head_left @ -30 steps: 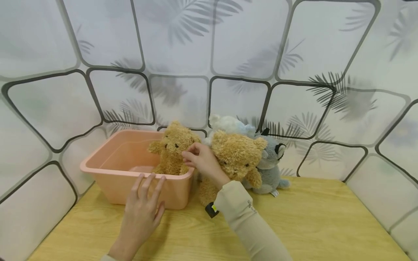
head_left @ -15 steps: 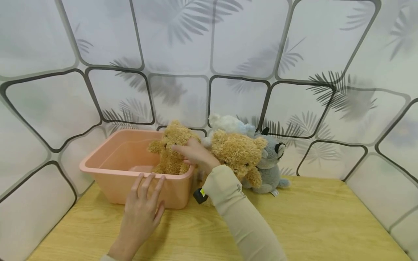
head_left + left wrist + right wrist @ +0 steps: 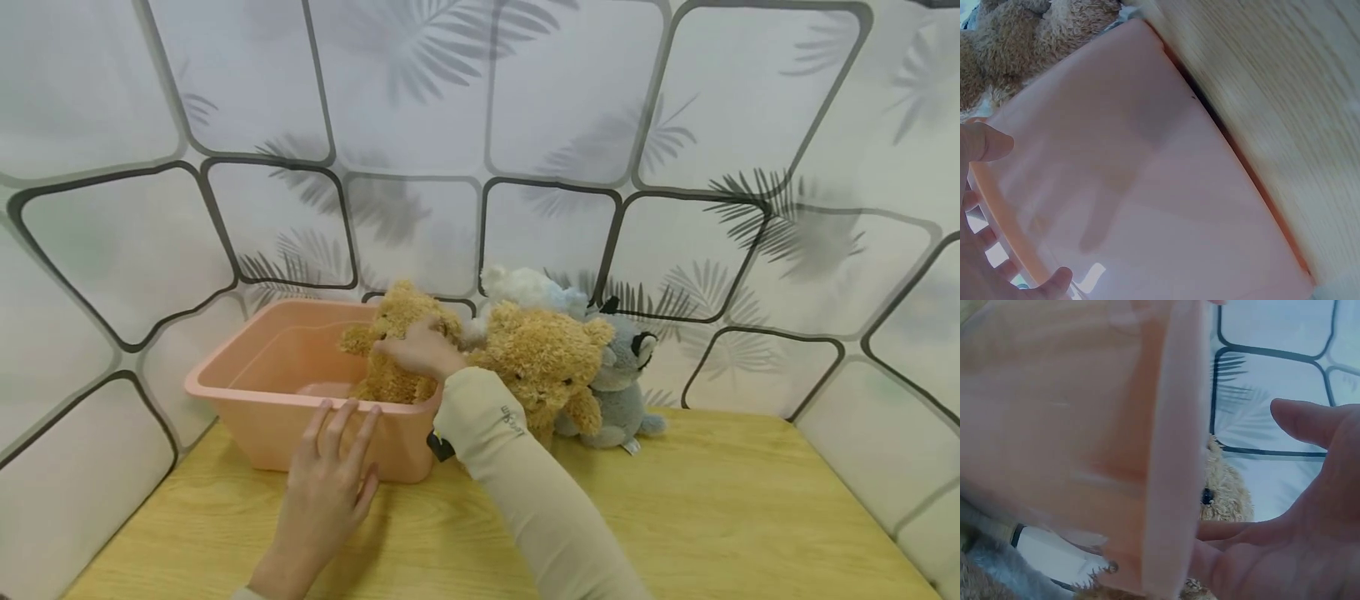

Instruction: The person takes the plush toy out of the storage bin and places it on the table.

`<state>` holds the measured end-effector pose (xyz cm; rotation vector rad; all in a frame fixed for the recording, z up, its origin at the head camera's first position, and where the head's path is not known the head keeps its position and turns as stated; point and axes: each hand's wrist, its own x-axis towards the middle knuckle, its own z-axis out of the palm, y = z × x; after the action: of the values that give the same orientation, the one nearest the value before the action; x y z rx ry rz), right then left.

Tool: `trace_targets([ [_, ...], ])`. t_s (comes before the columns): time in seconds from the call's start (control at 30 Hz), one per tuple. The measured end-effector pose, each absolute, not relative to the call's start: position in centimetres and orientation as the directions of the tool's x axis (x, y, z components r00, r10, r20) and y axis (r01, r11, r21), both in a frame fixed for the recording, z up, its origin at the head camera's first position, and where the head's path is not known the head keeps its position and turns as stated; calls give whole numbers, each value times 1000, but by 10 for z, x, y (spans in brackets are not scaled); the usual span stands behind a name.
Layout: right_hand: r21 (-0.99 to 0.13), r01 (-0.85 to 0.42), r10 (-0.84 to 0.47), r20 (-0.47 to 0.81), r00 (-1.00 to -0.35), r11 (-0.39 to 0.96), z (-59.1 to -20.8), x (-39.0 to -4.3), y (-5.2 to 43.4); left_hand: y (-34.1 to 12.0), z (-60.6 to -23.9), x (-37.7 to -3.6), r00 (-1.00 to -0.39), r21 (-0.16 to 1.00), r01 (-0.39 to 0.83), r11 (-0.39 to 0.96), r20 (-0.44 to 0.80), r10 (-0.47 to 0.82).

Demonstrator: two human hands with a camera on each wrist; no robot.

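A fluffy golden teddy bear (image 3: 405,307) sits upright at the right end of a pink plastic tub (image 3: 262,429), its head above the rim. My right hand (image 3: 422,348) reaches over the tub's right end and overlaps the bear's face and chest. In the right wrist view, its thumb (image 3: 1300,419) stands well apart from the fingers, which are partly hidden behind the rim. On the tub's near rim rest the fingers of my left hand (image 3: 327,475), spread and fairly straight. The left wrist view shows them along the rim (image 3: 1007,219) beside the outer wall.
Just right of the tub stands another golden bear (image 3: 543,358), partly covered by my sleeve. Behind it are a white and pale blue plush toy (image 3: 532,287) and a grey plush toy (image 3: 618,404). Patterned fabric walls (image 3: 420,225) enclose the wooden table (image 3: 712,517).
My right hand has moved left, from the bear's side to across its face and chest, and its fingers have straightened. The left hand and the tub stay in place.
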<state>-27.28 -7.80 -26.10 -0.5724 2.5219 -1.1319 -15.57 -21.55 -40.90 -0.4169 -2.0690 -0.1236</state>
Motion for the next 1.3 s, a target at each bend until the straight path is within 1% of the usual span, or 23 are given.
trace_targets([
  [0.1, -805, -157, -432, -133, -892, 572, -266, -274, -83, -215, -409, -156, -461, -84, 344, 935, 853, 245],
  [0.2, -884, -39, -372, -156, -915, 466, -272, -277, -88, -215, -410, -156, -461, -82, 346, 935, 853, 246],
  [0.33, -933, 76, -263, -176, -948, 352, -280, -283, -95, -215, -411, -157, -453, -91, 343, 935, 855, 250],
  [0.4, -945, 106, -205, -175, -963, 310, -283, -286, -98, -215, -411, -157, -452, -94, 343, 935, 856, 252],
  [0.5, -968, 150, -146, -180, -973, 201, -289, -287, -104, -215, -412, -156, -459, -91, 338, 937, 853, 249],
  [0.6, -973, 154, -117, -175, -977, 172, -296, -290, -108, -214, -412, -156, -463, -96, 338, 936, 849, 254],
  [0.63, -971, 156, -121, -179, -976, 181, -298, -291, -109, -213, -413, -156, -462, -98, 339, 936, 849, 256],
  [0.7, -957, 157, -136, -194, -972, 244, -302, -293, -110, -212, -413, -156, -460, -101, 345, 933, 848, 262],
  [0.8, -927, 122, -202, -203, -958, 354, -307, -296, -111, -211, -413, -156, -463, -97, 350, 932, 847, 262],
  [0.97, -888, 51, -355, -235, -905, 457, -310, -298, -113, -211, -412, -156, -468, -82, 347, 934, 848, 248],
  [1.1, -830, -15, -427, -270, -863, 557, -310, -299, -115, -212, -411, -156, -468, -84, 343, 935, 848, 248],
  [1.17, -813, -38, -450, -282, -848, 580, -310, -299, -116, -212, -411, -156, -469, -85, 343, 936, 848, 249],
  [1.23, -810, -57, -442, -258, -859, 584, -309, -299, -118, -213, -410, -156, -470, -85, 341, 936, 847, 248],
  [1.3, -828, -43, -399, -223, -889, 559, -308, -300, -119, -214, -410, -156, -467, -87, 339, 937, 849, 248],
])
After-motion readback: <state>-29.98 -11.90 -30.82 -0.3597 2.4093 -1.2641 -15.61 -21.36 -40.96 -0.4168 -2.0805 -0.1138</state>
